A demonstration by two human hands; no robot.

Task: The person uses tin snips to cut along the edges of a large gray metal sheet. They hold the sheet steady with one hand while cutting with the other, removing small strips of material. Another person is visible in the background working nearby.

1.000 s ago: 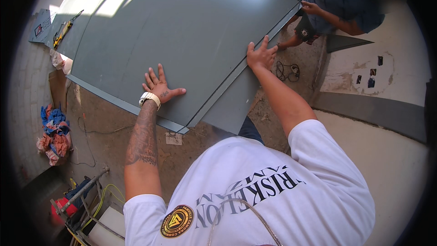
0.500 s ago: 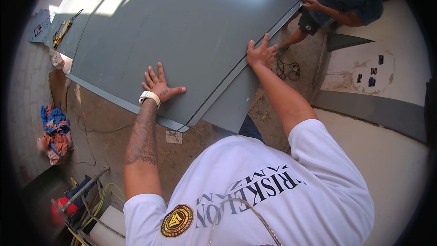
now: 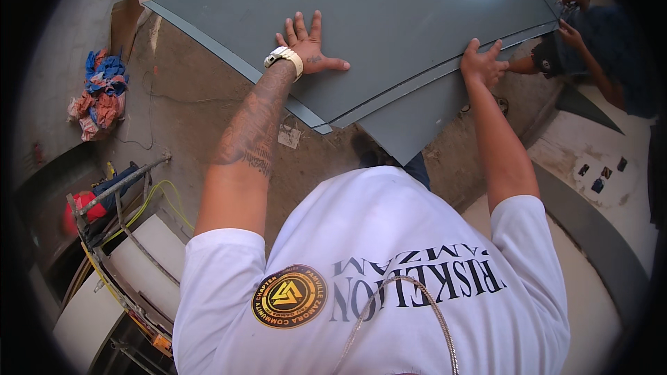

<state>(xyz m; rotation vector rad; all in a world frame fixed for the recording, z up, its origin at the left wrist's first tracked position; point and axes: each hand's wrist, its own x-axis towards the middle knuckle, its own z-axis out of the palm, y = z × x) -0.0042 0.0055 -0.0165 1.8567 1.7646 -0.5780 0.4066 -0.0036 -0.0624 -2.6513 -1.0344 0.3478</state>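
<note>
A large grey-green sheet panel (image 3: 410,7) spans the top of the view, with a folded lip along its near edge. My left hand (image 3: 309,52) lies open on it, fingers spread, a pale watch at the wrist. My right hand (image 3: 483,62) rests on the narrow strip (image 3: 396,96) along the right edge, fingers apart and curving slightly over it. A lower grey piece (image 3: 403,128) sticks out beneath that strip. Beyond my right hand, a co-worker's hand (image 3: 571,35) is at the panel's far corner, near a small tool that I cannot make out.
A metal scaffold (image 3: 118,226) stands at lower left beside a yellow-green cord and a red and dark-blue shape. Crumpled blue and red cloths or sacks (image 3: 101,94) lie at left. A co-worker (image 3: 618,55) bends at upper right beside a white wall (image 3: 570,153) with several dark openings.
My view has tilted, so the panel and both my hands appear higher and farther right. My hands stay open on the same parts of the panel.
</note>
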